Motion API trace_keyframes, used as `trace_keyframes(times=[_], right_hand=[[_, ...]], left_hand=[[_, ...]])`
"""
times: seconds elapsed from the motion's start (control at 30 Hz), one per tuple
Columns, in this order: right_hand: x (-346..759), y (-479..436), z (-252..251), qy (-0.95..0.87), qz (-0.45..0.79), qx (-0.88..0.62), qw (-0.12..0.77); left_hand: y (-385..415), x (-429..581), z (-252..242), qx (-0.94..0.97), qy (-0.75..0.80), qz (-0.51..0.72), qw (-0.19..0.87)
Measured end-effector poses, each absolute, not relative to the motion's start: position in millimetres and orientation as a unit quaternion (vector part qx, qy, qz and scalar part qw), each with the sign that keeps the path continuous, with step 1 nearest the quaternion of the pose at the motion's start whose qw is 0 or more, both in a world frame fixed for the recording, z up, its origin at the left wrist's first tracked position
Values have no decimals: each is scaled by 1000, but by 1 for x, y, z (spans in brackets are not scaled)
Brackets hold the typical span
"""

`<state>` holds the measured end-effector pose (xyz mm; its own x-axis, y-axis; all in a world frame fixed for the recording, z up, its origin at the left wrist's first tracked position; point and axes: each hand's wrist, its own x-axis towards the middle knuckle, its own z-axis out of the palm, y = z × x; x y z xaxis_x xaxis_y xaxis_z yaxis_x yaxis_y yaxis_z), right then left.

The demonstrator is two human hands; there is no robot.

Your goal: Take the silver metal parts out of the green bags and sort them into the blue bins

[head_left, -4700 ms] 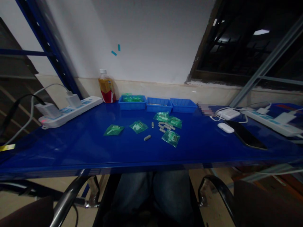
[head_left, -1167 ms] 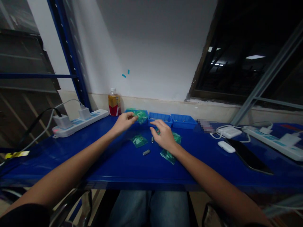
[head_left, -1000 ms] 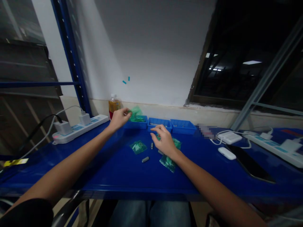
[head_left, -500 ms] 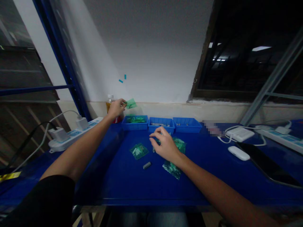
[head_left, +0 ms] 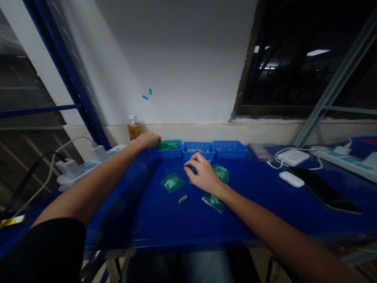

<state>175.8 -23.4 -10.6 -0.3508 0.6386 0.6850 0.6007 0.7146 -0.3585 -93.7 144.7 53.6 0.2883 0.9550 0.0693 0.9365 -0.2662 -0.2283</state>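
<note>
My left hand [head_left: 150, 139] reaches to the left blue bin [head_left: 172, 153], its fingers pinched on a small green plastic bag at the bin's left end. More green bags [head_left: 168, 144] lie in that bin. My right hand [head_left: 202, 173] hovers over the middle of the table, thumb and fingers curved and apart, with nothing visible between them. Beneath and behind it lies a green bag [head_left: 221, 173], partly covered. Nearer me is another filled green bag [head_left: 213, 202]. A green bag with small pieces [head_left: 172, 183] and a small grey block [head_left: 183, 199] lie to the left.
A middle blue bin [head_left: 198, 156] and a right blue bin [head_left: 230, 153] hold small parts. Behind my left hand stands a bottle [head_left: 135, 129]. Power strips [head_left: 73, 175] with cables lie at both sides. A white case [head_left: 291, 179] and a black phone [head_left: 326, 192] are at right.
My left hand has come down from above the left bin, where it held up a green bag, to the bin itself. The right hand stays nearly in place. The view has shifted slightly.
</note>
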Motion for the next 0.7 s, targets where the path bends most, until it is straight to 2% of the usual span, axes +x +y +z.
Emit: trace_keyframes(times=[0.17,0.33,0.4,0.47,0.53,0.7], right_hand=[[175,-25,-10,-837,20,-386,387],[173,-28,-10,-876,25,-363,317],[172,-29,-11,-887,25,-349,302],[170,-31,-11,-891,21,-342,299],[169,-34,-10,-893,22,-338,297],[168,-36,-11,-880,39,-348,320]], left_hand=[[130,-76,39,-775,-613,76,131],[66,-62,37,-790,-565,-118,208],[34,-56,32,-841,-514,-111,123],[9,-52,24,-895,-446,-32,-10],[-7,-48,16,-915,-397,-9,-70],[-14,-31,-5,-897,-396,-161,-114]])
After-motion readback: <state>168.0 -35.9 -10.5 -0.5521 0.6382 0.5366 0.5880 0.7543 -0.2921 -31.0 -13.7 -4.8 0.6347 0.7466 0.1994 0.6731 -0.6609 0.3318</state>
